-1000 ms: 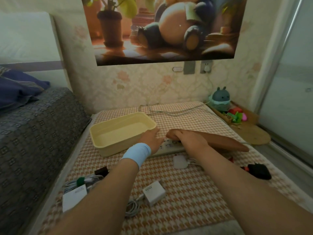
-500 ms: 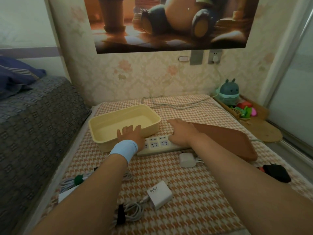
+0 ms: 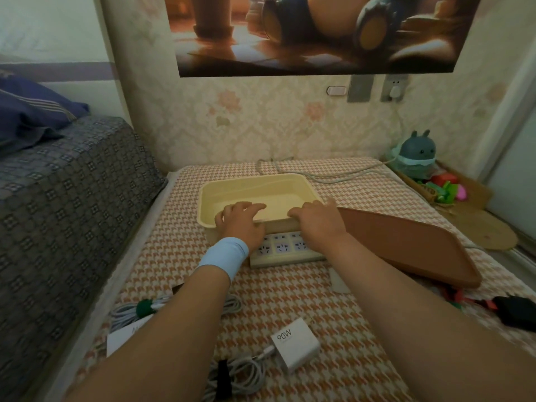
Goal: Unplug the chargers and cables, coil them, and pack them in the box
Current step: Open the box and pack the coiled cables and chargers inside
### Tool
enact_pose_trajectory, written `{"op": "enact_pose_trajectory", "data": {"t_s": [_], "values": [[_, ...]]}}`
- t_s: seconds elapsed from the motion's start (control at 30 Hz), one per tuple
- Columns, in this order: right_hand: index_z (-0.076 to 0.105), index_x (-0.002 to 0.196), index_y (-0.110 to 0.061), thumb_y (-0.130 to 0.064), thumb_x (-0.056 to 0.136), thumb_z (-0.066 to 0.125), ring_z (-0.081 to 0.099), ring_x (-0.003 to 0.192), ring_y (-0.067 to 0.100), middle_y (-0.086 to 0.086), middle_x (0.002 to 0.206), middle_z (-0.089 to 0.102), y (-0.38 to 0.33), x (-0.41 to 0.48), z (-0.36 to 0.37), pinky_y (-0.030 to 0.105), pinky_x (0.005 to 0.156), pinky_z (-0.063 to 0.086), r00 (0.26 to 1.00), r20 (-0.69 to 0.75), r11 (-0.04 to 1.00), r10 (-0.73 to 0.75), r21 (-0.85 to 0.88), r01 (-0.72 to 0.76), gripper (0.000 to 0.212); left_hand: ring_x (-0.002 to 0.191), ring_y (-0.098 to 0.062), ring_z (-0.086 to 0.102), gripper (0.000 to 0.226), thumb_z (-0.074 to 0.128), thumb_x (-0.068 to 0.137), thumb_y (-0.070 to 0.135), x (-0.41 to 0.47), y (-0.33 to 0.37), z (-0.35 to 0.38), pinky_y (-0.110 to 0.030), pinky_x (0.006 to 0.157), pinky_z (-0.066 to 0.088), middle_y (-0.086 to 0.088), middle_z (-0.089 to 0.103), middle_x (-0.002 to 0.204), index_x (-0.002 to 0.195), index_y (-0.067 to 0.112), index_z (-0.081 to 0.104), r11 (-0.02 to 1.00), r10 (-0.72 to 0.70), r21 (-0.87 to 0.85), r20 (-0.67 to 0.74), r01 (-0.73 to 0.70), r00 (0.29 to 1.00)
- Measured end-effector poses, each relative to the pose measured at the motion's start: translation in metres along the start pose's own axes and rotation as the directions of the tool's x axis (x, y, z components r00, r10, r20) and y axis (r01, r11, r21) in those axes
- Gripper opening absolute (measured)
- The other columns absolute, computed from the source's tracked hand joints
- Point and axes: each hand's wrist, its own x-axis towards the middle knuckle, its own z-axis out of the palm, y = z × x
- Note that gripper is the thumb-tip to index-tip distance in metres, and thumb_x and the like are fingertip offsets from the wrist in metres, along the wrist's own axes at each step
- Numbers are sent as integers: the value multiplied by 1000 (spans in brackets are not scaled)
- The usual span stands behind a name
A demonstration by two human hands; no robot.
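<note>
Head view: the cream box [image 3: 252, 181] sits mid-desk [image 3: 290, 297], looking like thin, light, rigid plastic that is likely smooth, so it is best held by the rim. The left hand [image 3: 240, 223] and right hand [image 3: 319, 221] hook their fingers [image 3: 248, 207] over its near wall, grasping it, with the cavity at 12 o'clock. At 6 o'clock from the hands lie the blocky 90W charger [image 3: 295, 343] and its soft coiled cable [image 3: 240, 375], both unpacked.

Box on the mat [image 3: 348, 303], chargers laid before it.
The box [image 3: 255, 184] is set just behind the power strip [image 3: 285, 252], with a board [image 3: 406, 248] to its right. Nearest, a charger [image 3: 295, 348] and coiled cable [image 3: 243, 377] are laid; a cable bundle [image 3: 130, 310] is found left.
</note>
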Motion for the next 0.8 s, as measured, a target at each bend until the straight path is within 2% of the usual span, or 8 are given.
{"op": "enact_pose_trajectory", "data": {"t_s": [0.1,0.17,0.27,0.33,0.43,0.57,0.7,0.8], "values": [[52,141,-35,-20,100,45,53,117,26,3,121,61,9,-7,0,53,115,24,1000,8,1000,22,7,-22,44,136,-28,34,44,45,95,44,2,6,0,-43,116,16,1,46,145,140,46,42,998,23,47,176,-32,984],[45,147,-33,-22,101,43,49,125,27,4,131,56,10,-10,-1,54,117,21,999,52,999,7,32,-8,48,139,-28,32,51,43,96,49,1,9,-2,-45,118,13,1,44,149,146,43,35,994,38,92,269,-65,962],[33,155,-29,-20,100,45,37,139,27,8,151,42,7,-18,-7,51,120,19,997,67,993,-45,113,37,57,147,-24,19,62,43,96,52,-6,7,-10,-44,121,6,2,26,159,152,36,22,983,89,134,239,-124,967],[33,156,-27,-20,100,47,34,143,26,8,156,37,4,-26,-13,45,118,24,996,20,981,-83,179,79,58,148,-22,14,64,45,97,48,-18,7,-16,-43,120,10,2,19,161,153,34,20,977,166,107,179,-187,970],[44,150,-27,-19,100,49,42,134,25,5,148,46,-4,-41,-25,41,110,36,988,-13,944,-156,292,153,51,143,-22,20,60,49,96,40,-44,3,-24,-41,117,22,1,25,158,151,32,26,968,241,28,162,-249,957],[61,137,-28,-18,98,49,61,114,22,2,137,60,-26,-68,-46,42,96,52,958,152,867,-243,478,144,42,128,-21,39,49,53,94,40,-76,-2,-43,-40,105,40,1,44,141,141,30,41,973,210,41,242,-226,947],[62,136,-30,-28,97,55,58,122,21,-2,139,59,-52,-96,-59,43,102,48,808,397,784,-434,609,121,40,98,-18,57,33,55,93,44,-104,3,-78,-32,84,49,3,59,113,119,23,59,983,150,40,386,-179,910],[47,148,-34,-41,92,66,45,135,21,-3,151,43,-68,-113,-65,41,106,42,649,566,826,-508,535,180,59,93,-16,58,33,62,89,45,-127,4,-94,-29,84,48,5,60,104,113,22,64,985,121,32,569,-169,813]]}}
